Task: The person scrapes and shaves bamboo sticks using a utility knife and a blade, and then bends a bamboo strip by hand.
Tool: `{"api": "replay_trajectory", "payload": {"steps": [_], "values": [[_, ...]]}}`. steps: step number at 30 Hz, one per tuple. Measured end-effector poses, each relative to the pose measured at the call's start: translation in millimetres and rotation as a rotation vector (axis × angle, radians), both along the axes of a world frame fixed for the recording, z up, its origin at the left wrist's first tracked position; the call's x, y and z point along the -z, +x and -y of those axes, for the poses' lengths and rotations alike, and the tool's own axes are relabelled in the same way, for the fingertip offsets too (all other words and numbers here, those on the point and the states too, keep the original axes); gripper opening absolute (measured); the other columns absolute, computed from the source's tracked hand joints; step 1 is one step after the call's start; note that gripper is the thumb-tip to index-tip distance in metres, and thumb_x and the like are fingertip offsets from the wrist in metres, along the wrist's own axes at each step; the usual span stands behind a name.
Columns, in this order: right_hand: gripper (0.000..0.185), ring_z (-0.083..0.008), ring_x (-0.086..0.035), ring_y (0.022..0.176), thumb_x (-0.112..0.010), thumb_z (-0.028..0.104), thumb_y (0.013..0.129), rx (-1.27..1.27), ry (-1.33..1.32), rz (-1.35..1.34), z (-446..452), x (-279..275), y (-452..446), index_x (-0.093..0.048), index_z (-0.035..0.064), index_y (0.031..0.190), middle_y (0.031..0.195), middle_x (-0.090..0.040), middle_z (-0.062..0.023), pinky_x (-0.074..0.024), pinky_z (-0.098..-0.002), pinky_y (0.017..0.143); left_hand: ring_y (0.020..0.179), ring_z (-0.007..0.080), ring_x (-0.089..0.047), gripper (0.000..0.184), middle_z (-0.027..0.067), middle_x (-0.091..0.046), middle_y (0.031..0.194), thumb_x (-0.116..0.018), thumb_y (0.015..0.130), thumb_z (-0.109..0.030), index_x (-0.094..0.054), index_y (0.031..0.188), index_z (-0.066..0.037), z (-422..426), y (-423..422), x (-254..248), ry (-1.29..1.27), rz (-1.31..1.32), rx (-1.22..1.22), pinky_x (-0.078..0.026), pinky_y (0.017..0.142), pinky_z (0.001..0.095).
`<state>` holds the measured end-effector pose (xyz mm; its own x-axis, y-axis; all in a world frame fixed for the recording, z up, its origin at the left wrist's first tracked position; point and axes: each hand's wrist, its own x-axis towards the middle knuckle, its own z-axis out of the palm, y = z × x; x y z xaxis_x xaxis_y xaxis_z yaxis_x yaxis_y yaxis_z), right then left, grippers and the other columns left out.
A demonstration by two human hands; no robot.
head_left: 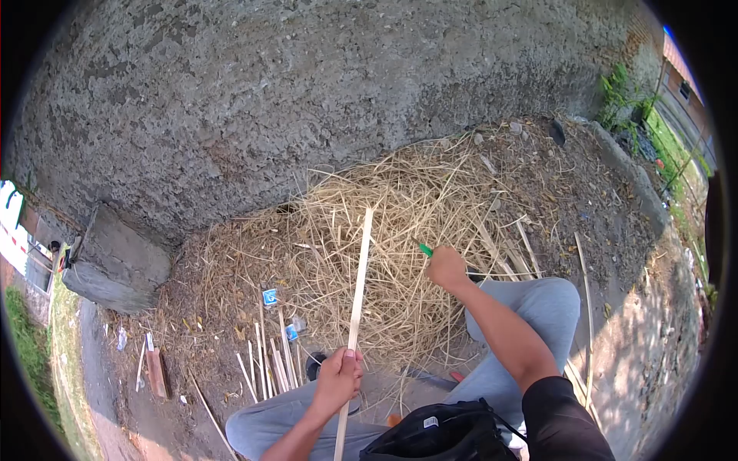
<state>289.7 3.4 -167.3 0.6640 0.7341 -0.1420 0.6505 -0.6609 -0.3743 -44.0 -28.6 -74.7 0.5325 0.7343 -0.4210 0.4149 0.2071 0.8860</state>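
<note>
My left hand [337, 382] is closed around a long pale bamboo strip [360, 288], which slants up and away over the pile of shavings with its lower end down by my lap. To the right of the strip and apart from it, my right hand [448, 269] grips a green-handled knife [426, 250]. Most of the knife is hidden by the fingers; a thin dark blade-like line shows beside the hand, close to my right knee. Curled straw-coloured shavings [415, 192] lie heaped on the ground beyond and beneath both hands.
A rough grey wall [307, 92] rises behind the pile, with a concrete block [123, 261] at its left. Several cut strips [269, 361] lie left of the pile near blue-labelled litter [270, 297]. More strips [584, 307] lie at right. A black bag [438, 434] rests on my lap.
</note>
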Motion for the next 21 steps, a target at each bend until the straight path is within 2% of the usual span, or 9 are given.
{"api": "replay_trajectory", "payload": {"steps": [1, 2, 5, 6, 9, 15, 18, 20, 21], "values": [[0.027, -0.0388, -0.069, 0.087, -0.068, 0.021, 0.080, 0.041, 0.120, -0.081, -3, -14, -11, -0.068, -0.0050, 0.089, 0.086, -0.069, -0.0232, -0.0549, -0.0466, 0.078, 0.046, 0.0095, -0.041, 0.025, 0.0017, -0.048, 0.065, -0.036, 0.107, -0.026, -0.049, 0.100, -0.005, -5, 6, -16, -0.207, 0.067, -0.049, -0.036, 0.041, 0.0259], [0.023, -0.0412, -0.067, 0.073, -0.066, 0.020, 0.081, 0.002, 0.176, -0.283, -10, -27, -14, -0.067, -0.0035, 0.082, 0.072, -0.065, -0.0236, -0.0535, -0.0473, 0.072, 0.048, 0.0029, -0.032, 0.025, -0.0025, -0.042, 0.067, -0.035, 0.108, -0.026, -0.049, 0.100, -0.007, -9, 9, -27, -0.409, 0.137, -0.098, -0.031, 0.041, 0.0208], [0.021, -0.0423, -0.063, 0.062, -0.065, 0.018, 0.081, -0.187, 0.340, -0.276, -9, -70, -43, -0.064, -0.0009, 0.073, 0.064, -0.062, -0.0243, -0.0511, -0.0487, 0.066, 0.048, 0.0054, -0.032, 0.028, 0.0000, -0.044, 0.068, -0.034, 0.108, -0.029, -0.048, 0.096, -0.008, -12, 17, -36, -0.555, 0.187, -0.119, -0.030, 0.042, 0.0210], [0.015, -0.0433, -0.062, 0.061, -0.061, 0.014, 0.080, -0.254, 0.426, -0.185, -4, -80, -54, -0.062, 0.0006, 0.074, 0.063, -0.061, -0.0244, -0.0504, -0.0507, 0.064, 0.048, 0.0054, -0.032, 0.028, 0.0000, -0.044, 0.068, -0.034, 0.108, -0.029, -0.048, 0.096, -0.008, -13, 19, -35, -0.552, 0.193, -0.123, -0.030, 0.042, 0.0210], [0.011, -0.0393, -0.067, 0.066, -0.059, 0.010, 0.078, -0.434, 0.364, 0.066, 13, -101, -76, -0.064, 0.0007, 0.081, 0.068, -0.065, -0.0225, -0.0538, -0.0477, 0.061, 0.048, 0.0055, -0.033, 0.028, -0.0002, -0.044, 0.067, -0.034, 0.108, -0.030, -0.048, 0.096, -0.008, -14, 21, -25, -0.483, 0.141, -0.141, -0.030, 0.042, 0.0215], [0.015, -0.0376, -0.067, 0.061, -0.060, 0.012, 0.076, -0.592, 0.291, 0.198, 35, -76, -87, -0.066, 0.0037, 0.087, 0.066, -0.066, -0.0190, -0.0524, -0.0499, 0.058, 0.046, 0.0052, -0.033, 0.026, -0.0012, -0.044, 0.065, -0.034, 0.108, -0.028, -0.049, 0.096, -0.009, -11, 28, -15, -0.379, 0.148, -0.151, -0.030, 0.041, 0.0216], [0.015, -0.0375, -0.068, 0.062, -0.058, 0.012, 0.078, -0.580, 0.219, 0.166, 41, -92, -93, -0.066, 0.0021, 0.085, 0.067, -0.066, -0.0199, -0.0531, -0.0493, 0.058, 0.046, 0.0051, -0.033, 0.026, -0.0026, -0.042, 0.062, -0.034, 0.107, -0.027, -0.048, 0.095, -0.010, -7, 30, -2, -0.300, 0.132, -0.159, -0.030, 0.041, 0.0220], [0.014, -0.0371, -0.068, 0.063, -0.057, 0.012, 0.079, -0.570, 0.213, 0.167, 40, -92, -93, -0.065, 0.0018, 0.084, 0.067, -0.066, -0.0200, -0.0534, -0.0489, 0.058, 0.044, 0.0052, -0.032, 0.025, -0.0034, -0.039, 0.060, -0.035, 0.107, -0.028, -0.046, 0.093, -0.011, -4, 32, 11, 0.039, 0.088, -0.120, -0.027, 0.039, 0.0235], [0.013, -0.0367, -0.069, 0.064, -0.057, 0.011, 0.080, -0.559, 0.209, 0.164, 40, -91, -93, -0.065, 0.0015, 0.083, 0.067, -0.066, -0.0201, -0.0537, -0.0486, 0.058, 0.044, 0.0052, -0.032, 0.025, -0.0034, -0.039, 0.060, -0.035, 0.107, -0.028, -0.046, 0.093, -0.011, -1, 31, 17, 0.038, 0.088, -0.120, -0.027, 0.039, 0.0235]]}}
